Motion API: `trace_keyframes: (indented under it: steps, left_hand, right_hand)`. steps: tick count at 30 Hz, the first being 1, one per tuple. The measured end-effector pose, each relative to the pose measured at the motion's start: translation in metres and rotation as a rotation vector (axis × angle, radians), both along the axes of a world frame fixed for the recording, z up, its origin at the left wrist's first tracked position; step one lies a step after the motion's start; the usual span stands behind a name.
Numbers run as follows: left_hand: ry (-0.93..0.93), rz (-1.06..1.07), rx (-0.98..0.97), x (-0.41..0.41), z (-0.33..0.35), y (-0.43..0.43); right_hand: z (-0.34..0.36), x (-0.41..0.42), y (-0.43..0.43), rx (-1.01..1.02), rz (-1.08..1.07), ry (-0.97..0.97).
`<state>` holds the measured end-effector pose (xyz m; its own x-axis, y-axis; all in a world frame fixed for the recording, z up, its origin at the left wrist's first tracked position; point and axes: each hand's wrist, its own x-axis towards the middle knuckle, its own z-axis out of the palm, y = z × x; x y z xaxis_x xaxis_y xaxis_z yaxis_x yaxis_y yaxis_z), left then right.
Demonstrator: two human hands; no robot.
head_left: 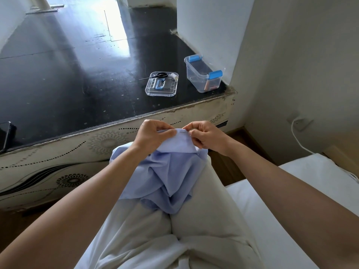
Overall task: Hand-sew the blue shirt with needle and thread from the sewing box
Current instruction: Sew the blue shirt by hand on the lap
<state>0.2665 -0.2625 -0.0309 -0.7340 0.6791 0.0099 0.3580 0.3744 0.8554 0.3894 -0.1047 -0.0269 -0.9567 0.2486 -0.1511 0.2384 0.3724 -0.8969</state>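
**Shirt edge being pinched up on the lap, kit being parked within reach**

The blue shirt (165, 171) is being draped over the lap. One folded edge is being pinched taut between the left hand (153, 133) and right hand (206, 135), probably so it's being held steady for stitching. No needle can be made out. The sewing box (203, 74) is being parked open by the tabletop's (77, 74) near right corner, with its lid (161, 85), scissors (159, 75) and thread spool (174, 75) just beside it.

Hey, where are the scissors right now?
In the head view, the scissors lie across the far edge of the clear lid, beside the white thread spool, left of the sewing box.
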Motion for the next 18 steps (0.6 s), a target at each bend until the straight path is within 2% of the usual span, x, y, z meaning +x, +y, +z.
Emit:
trace_keyframes:
  steps: [13, 18]
  left_hand:
    - [-0.123, 0.004, -0.018, 0.0025, 0.0019, -0.0029]
    - [-0.23, -0.011, 0.022, 0.0032, 0.0001, -0.0061]
  right_hand:
    - [0.0034, 0.0067, -0.0021, -0.141, -0.014, -0.018]
    - [-0.0029, 0.0058, 0.0018, -0.218, 0.017, 0.006]
